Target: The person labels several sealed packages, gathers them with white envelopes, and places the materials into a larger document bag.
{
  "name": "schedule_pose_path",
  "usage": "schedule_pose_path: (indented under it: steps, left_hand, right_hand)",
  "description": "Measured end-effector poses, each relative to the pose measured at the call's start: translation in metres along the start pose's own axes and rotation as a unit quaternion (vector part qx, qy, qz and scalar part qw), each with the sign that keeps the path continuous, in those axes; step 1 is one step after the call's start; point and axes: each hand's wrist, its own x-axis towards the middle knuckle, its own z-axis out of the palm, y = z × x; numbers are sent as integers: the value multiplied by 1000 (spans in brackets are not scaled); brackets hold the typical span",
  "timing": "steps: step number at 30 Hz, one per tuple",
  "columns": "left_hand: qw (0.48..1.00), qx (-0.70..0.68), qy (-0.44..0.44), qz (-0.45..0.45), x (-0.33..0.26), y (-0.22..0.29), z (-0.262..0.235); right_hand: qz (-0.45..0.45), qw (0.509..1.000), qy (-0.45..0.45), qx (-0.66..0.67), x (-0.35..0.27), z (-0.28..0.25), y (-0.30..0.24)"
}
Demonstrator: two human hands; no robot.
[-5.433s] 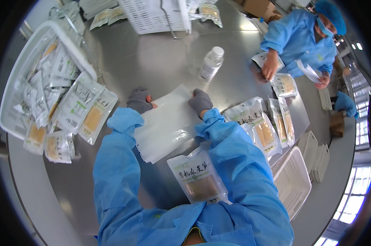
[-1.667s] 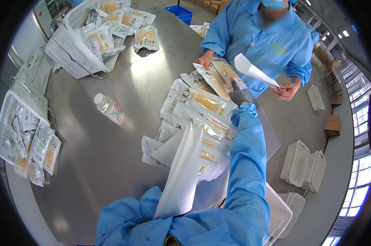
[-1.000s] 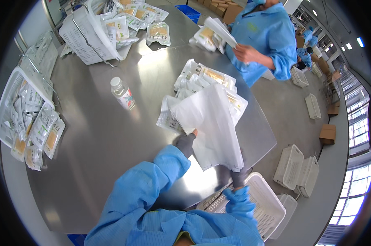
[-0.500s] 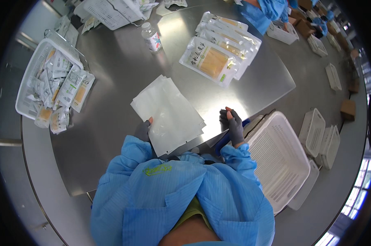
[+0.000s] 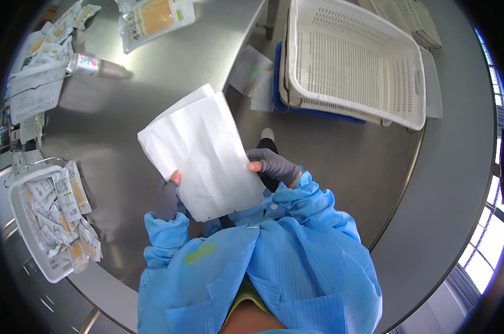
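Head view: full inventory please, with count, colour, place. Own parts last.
flat sheets: at least two, white, between both hands
table: one, metallic grey, left and upper middle
large pouch: at least one, whitish with tan window, table's upper part
bottle: one, clear with printed label, upper left
filled baskets: two, white, upper left and lower left
small pouches: too many to count, silvery-white and tan, in and around those baskets
large basket: one, white, upper right
blue edge: one, under that basket
windows: bright, right rim
left hand: one, grey glove, sheets' left edge
right hand: one, grey glove, sheets' right edge
coat: one, blue, bottom
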Motion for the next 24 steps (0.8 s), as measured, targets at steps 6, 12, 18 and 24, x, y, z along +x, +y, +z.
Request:
schedule_pose_path:
  steps: [6,12,18,24]
  left_hand:
    - [968,235,-14,86,-17,-59,51]
    - [979,162,-15,-123,37,-158,92]
    - [978,126,-13,-164,145,-244,95]
    - [967,99,-113,-208,287,-295,49]
  right_hand:
    - [16,994,67,87,-62,-23,69]
    - [97,979,169,56,-70,-86,116]
    - [121,948,283,-80,-4,-166,196]
    - [43,963,198,176,95,-246,273]
